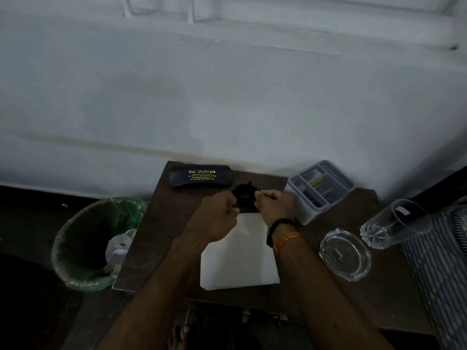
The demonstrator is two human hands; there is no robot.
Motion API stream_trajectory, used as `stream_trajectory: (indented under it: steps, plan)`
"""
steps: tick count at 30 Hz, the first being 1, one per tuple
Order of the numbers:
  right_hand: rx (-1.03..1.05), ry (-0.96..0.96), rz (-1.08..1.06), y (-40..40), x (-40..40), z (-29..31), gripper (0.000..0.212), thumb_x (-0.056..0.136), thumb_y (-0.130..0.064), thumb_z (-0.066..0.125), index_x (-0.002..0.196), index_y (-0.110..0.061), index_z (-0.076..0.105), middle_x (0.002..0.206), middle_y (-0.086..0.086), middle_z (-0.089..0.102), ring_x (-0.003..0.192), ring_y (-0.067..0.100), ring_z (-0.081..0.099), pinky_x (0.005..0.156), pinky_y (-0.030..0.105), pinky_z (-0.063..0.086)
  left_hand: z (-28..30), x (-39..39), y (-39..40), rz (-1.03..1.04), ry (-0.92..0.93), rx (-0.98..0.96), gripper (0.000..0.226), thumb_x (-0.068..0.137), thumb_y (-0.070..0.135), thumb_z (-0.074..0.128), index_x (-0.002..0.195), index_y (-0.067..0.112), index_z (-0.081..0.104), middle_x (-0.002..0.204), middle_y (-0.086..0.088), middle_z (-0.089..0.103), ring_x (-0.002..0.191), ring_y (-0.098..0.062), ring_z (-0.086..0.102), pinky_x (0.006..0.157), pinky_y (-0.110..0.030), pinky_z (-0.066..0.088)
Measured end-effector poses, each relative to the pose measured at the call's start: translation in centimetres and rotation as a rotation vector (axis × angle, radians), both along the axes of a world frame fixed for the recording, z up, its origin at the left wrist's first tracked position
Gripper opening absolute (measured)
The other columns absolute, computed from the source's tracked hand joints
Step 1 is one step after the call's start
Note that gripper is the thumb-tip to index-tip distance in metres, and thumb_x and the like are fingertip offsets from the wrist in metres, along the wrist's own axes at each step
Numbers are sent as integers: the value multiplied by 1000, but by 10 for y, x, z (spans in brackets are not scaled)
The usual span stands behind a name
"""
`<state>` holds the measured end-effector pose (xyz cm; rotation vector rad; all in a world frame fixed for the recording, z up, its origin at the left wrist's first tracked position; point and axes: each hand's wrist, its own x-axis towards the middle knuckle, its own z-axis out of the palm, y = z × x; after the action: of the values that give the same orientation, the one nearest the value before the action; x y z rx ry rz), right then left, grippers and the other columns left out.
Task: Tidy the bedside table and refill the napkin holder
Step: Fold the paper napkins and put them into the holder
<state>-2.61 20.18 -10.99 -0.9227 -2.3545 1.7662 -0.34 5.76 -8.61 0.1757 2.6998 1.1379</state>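
Hands meet over the middle of the dark wooden surface (151,236): the left hand (217,218) and the right hand (274,205) are both curled closed, each pinching one side of a small black napkin holder (245,198) that sits between them. It is too dark to tell the holder's exact shape. The right wrist wears a black band (278,228) and an orange thread (286,239). Just below the hands lies a flat stack of white napkins (240,261), partly covered by the forearms. Behind the holder, near the wall, rests a black glasses case (201,176) with gold lettering. To the right stand a grey organiser tray (319,190), a glass ashtray (345,255) and a tilted-looking clear tumbler (395,223). Left of the surface, on the floor, stands a bin (83,243) lined with green plastic.
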Motion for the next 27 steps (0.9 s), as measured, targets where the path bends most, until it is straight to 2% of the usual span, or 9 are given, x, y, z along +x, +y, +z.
stream_trajectory:
  steps: [3, 7, 11, 14, 16, 18, 20, 23, 27]
  plan:
    - [237, -20, 135, 3, 5, 11, 15, 86, -20, 69, 99, -13, 70, 103, 9, 72, 101, 27, 66, 90, 41, 55, -2, -2, -3, -63, 19, -87, 14, 94, 18, 58, 104, 9, 62, 95, -3, 61, 88, -19, 60, 64, -21, 43]
    - [513, 64, 276, 17, 26, 33, 13, 85, -6, 60, 88, -11, 72, 94, 4, 72, 90, 18, 65, 79, 30, 55, -3, -6, -13, -81, 7, -140, 15, 92, 16, 61, 104, 9, 62, 99, -5, 61, 93, -21, 61, 75, -28, 47]
    - [673, -87, 419, 39, 49, 31, 9, 85, -16, 65, 93, -18, 70, 103, 0, 70, 95, 17, 64, 82, 25, 48, -3, -5, -22, -88, 9, -255, 28, 89, 17, 65, 116, 9, 60, 116, -7, 60, 110, -24, 57, 89, -31, 46]
    - [624, -228, 550, 48, 65, 18, 46, 82, -35, 73, 121, -15, 61, 116, 4, 64, 108, 21, 61, 93, 33, 49, 1, -4, -29, -27, -86, -338, 40, 86, 16, 69, 123, 7, 57, 126, -11, 56, 116, -27, 54, 97, -36, 47]
    - [605, -257, 593, 49, 70, 9, 74, 77, -46, 75, 137, -13, 49, 128, 7, 58, 116, 22, 56, 97, 35, 47, 2, -2, -33, 11, -144, -360, 41, 85, 15, 69, 122, 5, 56, 124, -14, 57, 110, -29, 57, 92, -36, 49]
    - [632, -255, 589, 46, 71, 2, 88, 71, -54, 76, 141, -13, 43, 133, 8, 54, 119, 23, 54, 98, 39, 47, 2, -1, -36, 43, -205, -329, 40, 85, 13, 68, 121, 4, 54, 120, -16, 58, 97, -29, 62, 85, -35, 54]
    - [656, -242, 569, 43, 70, -1, 84, 69, -54, 78, 137, -15, 47, 130, 6, 56, 116, 22, 55, 95, 39, 49, 3, 0, -34, 87, -320, -217, 40, 87, 9, 65, 124, 5, 51, 117, -16, 58, 90, -30, 66, 79, -41, 60]
    - [672, -168, 534, 39, 72, -2, 52, 69, -47, 79, 110, -20, 63, 109, 1, 63, 100, 19, 60, 85, 36, 52, 8, 3, -26, 93, -560, -74, 47, 91, 8, 63, 134, 12, 45, 107, -12, 58, 85, -28, 70, 74, -41, 62]
    - [751, -64, 518, 33, 74, 0, 28, 69, -41, 79, 81, -24, 60, 90, -6, 59, 81, 14, 57, 67, 30, 48, 6, 4, -27, -66, -563, -124, 47, 90, 8, 64, 135, 8, 49, 122, -17, 59, 98, -29, 68, 86, -45, 59]
